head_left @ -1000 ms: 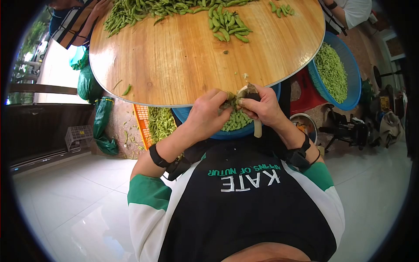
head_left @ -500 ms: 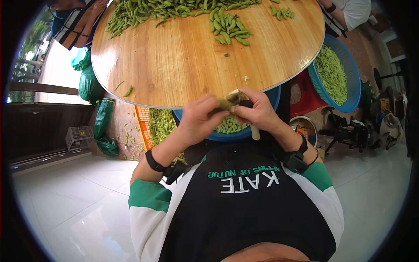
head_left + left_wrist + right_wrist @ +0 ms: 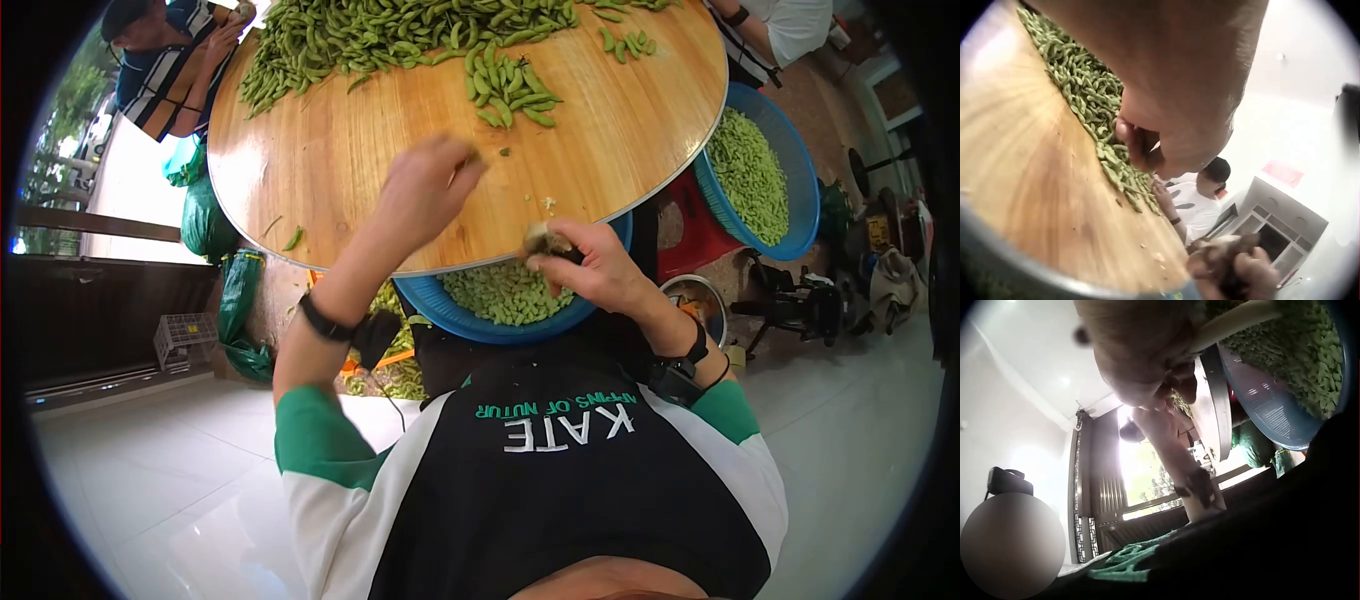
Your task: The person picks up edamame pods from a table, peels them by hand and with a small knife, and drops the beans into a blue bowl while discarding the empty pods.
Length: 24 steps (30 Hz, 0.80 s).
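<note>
My left hand [image 3: 425, 190], blurred, is over the round wooden table [image 3: 330, 165], short of a small heap of green bean pods [image 3: 510, 90]. Its fingers are loosely curled and, in the left wrist view, nothing shows between thumb and fingers. My right hand [image 3: 600, 270] grips a tool with a dark, pale-edged head [image 3: 543, 238] at the near table edge. In the right wrist view its pale stick-like handle [image 3: 1235, 325] juts from the palm. Below, a blue basin [image 3: 430, 300] holds shelled green beans [image 3: 510, 298], partly hidden by the table.
A large pile of pods [image 3: 400, 35] covers the far side of the table, where two other people sit. Another blue basket [image 3: 805, 215] of shelled beans stands at the right by a red stool [image 3: 685, 235]. Green sacks [image 3: 205, 220] lie left, near a pod-filled orange crate.
My left hand has left the right hand and the pod they worked on together, moving forward and left over the table. The right hand stays above the basin with the tool.
</note>
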Motion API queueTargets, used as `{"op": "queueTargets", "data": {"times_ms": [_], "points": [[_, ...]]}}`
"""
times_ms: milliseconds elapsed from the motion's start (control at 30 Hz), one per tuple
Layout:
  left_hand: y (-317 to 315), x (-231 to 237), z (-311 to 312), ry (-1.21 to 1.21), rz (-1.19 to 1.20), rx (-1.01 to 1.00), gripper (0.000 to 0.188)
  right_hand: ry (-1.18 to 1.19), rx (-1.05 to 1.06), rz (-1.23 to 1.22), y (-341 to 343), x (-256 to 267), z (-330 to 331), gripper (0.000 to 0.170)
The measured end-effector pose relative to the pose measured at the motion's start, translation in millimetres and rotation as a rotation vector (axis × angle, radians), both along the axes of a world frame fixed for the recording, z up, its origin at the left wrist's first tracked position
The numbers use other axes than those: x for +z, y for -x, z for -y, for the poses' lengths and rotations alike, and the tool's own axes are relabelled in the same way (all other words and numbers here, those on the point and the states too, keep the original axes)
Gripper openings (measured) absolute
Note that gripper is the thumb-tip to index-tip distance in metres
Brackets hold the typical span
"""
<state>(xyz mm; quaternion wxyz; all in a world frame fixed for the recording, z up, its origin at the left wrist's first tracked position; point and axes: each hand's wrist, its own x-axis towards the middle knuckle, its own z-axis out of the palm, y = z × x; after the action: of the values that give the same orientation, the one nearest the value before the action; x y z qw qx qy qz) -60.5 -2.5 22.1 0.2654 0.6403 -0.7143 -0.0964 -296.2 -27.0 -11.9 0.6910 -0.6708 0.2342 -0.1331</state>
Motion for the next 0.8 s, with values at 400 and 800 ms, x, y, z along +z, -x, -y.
{"op": "queueTargets", "data": {"times_ms": [400,800], "points": [[-4,-47,60,-0.019,0.06,0.218,0.024,0.505,-0.081,-0.058,-9,-6,15,0.028],[40,-39,-20,-0.246,-1.291,0.031,0.014,-0.424,-0.155,0.36,-14,-8,7,0.028]]}}
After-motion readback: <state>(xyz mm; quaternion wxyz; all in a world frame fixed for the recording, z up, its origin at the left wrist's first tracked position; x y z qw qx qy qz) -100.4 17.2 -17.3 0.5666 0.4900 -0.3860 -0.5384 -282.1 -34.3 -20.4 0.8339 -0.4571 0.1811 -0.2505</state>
